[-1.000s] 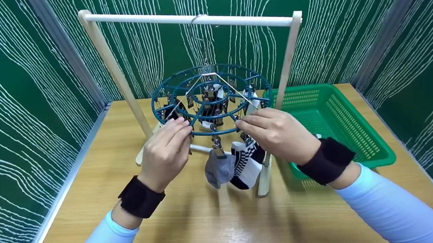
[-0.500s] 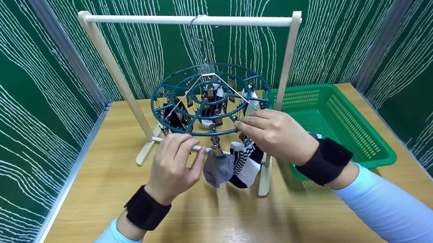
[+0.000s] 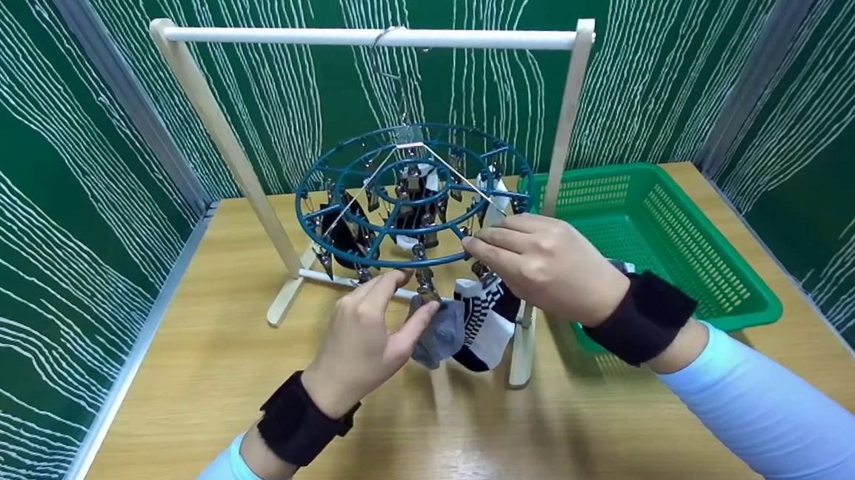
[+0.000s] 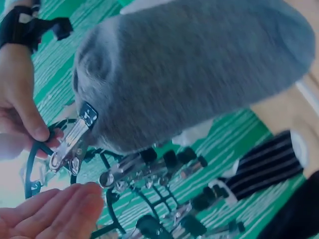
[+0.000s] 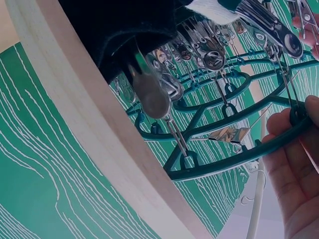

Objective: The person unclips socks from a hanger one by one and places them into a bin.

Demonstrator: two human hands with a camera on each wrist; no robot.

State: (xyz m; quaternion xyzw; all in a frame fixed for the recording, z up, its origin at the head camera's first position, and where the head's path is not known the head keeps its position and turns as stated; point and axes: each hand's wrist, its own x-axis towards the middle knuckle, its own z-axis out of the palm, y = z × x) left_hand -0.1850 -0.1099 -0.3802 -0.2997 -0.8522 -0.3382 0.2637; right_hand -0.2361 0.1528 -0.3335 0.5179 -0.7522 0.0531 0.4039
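Note:
A round blue-green clip hanger (image 3: pixel 408 262) hangs by its hook from a white bar. My right hand (image 3: pixel 548 262) pinches its near rim, thumb and fingers on either side of the ring in the right wrist view. Below the front rim, a metal clip (image 4: pixel 75 137) holds a grey sock (image 3: pixel 441 336). Close around that clip is my left hand (image 3: pixel 363 333), thumb and forefinger spread apart, with the thumb tip beside the sock's top. A black-and-white checkered sock (image 3: pixel 487 340) hangs just right of the grey one, its clip partly behind my right hand.
A wooden stand (image 3: pixel 569 120) with a white top bar (image 3: pixel 296 34) frames the hanger. More socks, including a black one (image 3: pixel 342 234), hang from clips farther back. On the right, a green basket (image 3: pixel 703 253) sits on the wooden table (image 3: pixel 204 357).
My left hand has let go of the rim at the left and moved right and slightly down to the grey sock's clip. The right hand keeps its hold on the rim.

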